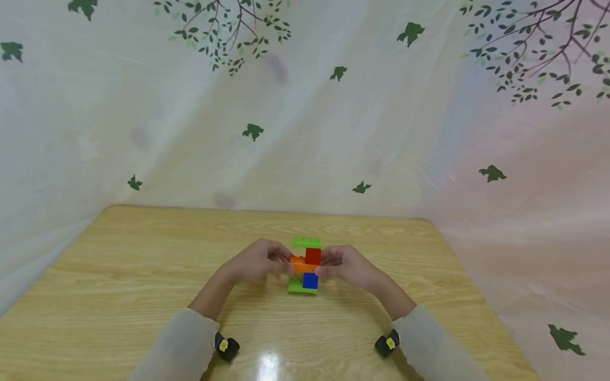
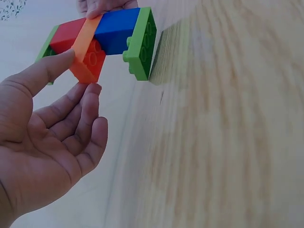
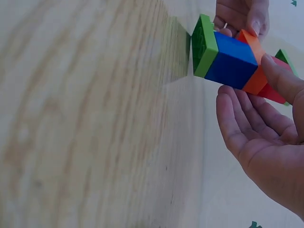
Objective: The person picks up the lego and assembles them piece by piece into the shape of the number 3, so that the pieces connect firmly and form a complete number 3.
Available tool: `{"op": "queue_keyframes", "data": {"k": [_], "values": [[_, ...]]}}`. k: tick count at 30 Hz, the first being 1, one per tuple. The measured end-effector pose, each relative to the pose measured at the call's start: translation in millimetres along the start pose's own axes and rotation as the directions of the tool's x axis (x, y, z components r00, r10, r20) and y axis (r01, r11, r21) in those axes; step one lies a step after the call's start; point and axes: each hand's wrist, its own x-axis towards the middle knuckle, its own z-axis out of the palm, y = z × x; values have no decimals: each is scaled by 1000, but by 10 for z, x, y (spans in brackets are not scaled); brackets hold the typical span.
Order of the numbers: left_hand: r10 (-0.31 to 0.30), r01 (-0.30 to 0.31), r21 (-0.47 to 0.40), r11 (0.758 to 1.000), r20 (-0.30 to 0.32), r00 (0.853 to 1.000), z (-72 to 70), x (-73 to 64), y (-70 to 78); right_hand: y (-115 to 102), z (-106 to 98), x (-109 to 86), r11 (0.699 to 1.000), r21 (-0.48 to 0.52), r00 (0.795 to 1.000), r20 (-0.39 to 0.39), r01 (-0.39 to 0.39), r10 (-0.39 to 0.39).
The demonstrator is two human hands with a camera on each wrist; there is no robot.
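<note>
A stack of toy building bricks stands upright between both hands. From the bottom come a green brick (image 1: 302,290), a blue brick (image 1: 310,281), an orange brick (image 1: 304,268), a red brick (image 1: 313,256) and another green brick (image 1: 306,242) at the top. My left hand (image 1: 259,259) pinches the orange brick's left end, thumb on the near side. On the opposite side, my right hand (image 1: 350,267) holds the orange brick's right end, its thumb in front and fingers behind. The lowest green brick (image 2: 142,47) appears to rest on the tabletop, slightly tilted in the left wrist view.
The wooden table (image 1: 143,275) has rounded far corners. Behind it hangs a pale curtain (image 1: 305,148) printed with leaves and branches. A black wrist device (image 1: 226,346) sits at the left cuff, and another black device (image 1: 387,344) at the right cuff.
</note>
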Motion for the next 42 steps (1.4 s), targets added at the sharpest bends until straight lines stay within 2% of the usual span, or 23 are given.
{"op": "queue_keyframes", "data": {"k": [4,8,13,19,28,31,35,38,42], "values": [[-57,57,-22,998,-19,998,-15,74,-22,7,-19,69,998,29,998,-21,-62,63],[-116,114,-108,988,-13,993,-48,123,-32,0,-34,134,987,117,993,-33,-112,117],[-187,179,-220,959,-17,982,-55,192,-56,-31,-32,189,967,208,986,-50,-146,160],[-267,245,-309,919,-28,963,-51,283,-95,-11,-11,293,964,195,977,-71,-182,199],[-312,294,-348,890,4,950,-78,399,-110,20,-2,434,959,190,966,-108,-211,234],[-319,298,-356,886,0,948,-74,419,-112,32,-14,465,938,272,964,-94,-217,250],[-318,297,-345,891,-4,948,-51,442,-100,54,-59,466,892,385,960,-50,-236,276],[-328,308,-318,896,-7,945,-39,456,-85,67,-95,451,875,410,957,-14,-258,289],[-348,328,-287,900,-17,937,-35,464,-76,93,-118,453,869,413,956,15,-273,294]]}}
